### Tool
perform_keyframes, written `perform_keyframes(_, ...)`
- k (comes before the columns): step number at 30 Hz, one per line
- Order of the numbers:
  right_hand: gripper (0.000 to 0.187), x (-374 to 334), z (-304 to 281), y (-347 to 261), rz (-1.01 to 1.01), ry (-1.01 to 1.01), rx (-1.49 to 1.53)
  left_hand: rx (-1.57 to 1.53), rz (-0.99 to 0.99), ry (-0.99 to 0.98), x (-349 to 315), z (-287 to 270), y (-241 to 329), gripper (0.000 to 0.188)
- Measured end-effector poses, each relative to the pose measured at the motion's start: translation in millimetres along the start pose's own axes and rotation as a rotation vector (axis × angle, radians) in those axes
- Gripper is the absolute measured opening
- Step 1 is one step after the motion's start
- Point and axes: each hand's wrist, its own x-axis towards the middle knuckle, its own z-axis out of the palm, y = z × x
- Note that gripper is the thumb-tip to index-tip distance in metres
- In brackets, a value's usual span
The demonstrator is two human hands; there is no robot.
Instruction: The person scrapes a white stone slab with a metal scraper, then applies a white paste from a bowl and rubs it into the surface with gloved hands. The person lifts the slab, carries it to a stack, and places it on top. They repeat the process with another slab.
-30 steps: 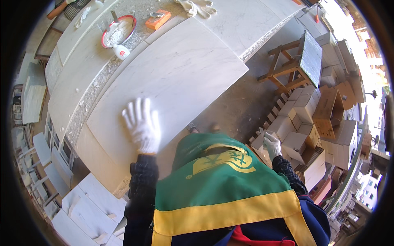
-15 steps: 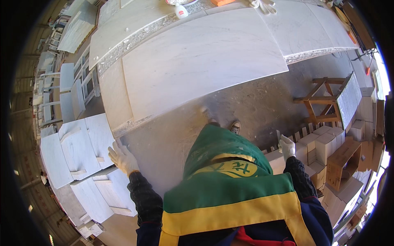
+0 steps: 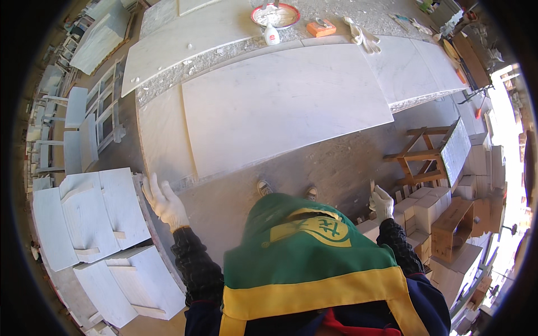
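My left hand (image 3: pixel 165 205), in a white work glove, is open with its fingers spread. It is held in the air between the worktable's near left corner and the white slabs (image 3: pixel 84 215) at the left. My right hand (image 3: pixel 382 204), gloved too, is closed around a small scraper-like tool (image 3: pixel 372 186); only its narrow, thin end shows above the fingers. Ahead of me a large white marble slab (image 3: pixel 286 106) lies flat on top of other slabs on the worktable. Neither hand touches it.
Along the table's back are a red-rimmed basin (image 3: pixel 294 16) of white paste, a white bottle (image 3: pixel 271 35), an orange block (image 3: pixel 321 28) and spare gloves (image 3: pixel 361 35). To the right stand a wooden trestle (image 3: pixel 426 155) and stacked cartons (image 3: pixel 421 210). Slatted frames (image 3: pixel 106 109) stand left.
My view has shifted, bringing more of the table's back into sight. Both feet now stand side by side nearer the table. My left hand stays open, and my right still grips the tool.
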Motion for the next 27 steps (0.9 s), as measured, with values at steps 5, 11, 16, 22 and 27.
perform_keyframes(5,0.012,-15,35,-20,-0.006,0.040,0.000,-0.093,0.047,-0.104,38,21,16,0.036)
perform_keyframes(11,0.016,-29,72,-60,-0.019,0.057,-0.018,-0.139,0.138,-0.287,64,27,31,0.032)
perform_keyframes(16,0.020,-29,101,-119,-0.051,-0.019,-0.087,-0.209,0.174,-0.290,69,56,30,0.031)
perform_keyframes(22,0.030,-15,104,-206,-0.184,-0.041,0.002,-0.147,0.215,-0.294,64,70,22,0.029)
perform_keyframes(27,0.027,-10,71,-283,-0.395,-0.007,-0.031,-0.078,0.251,-0.236,64,69,26,0.025)
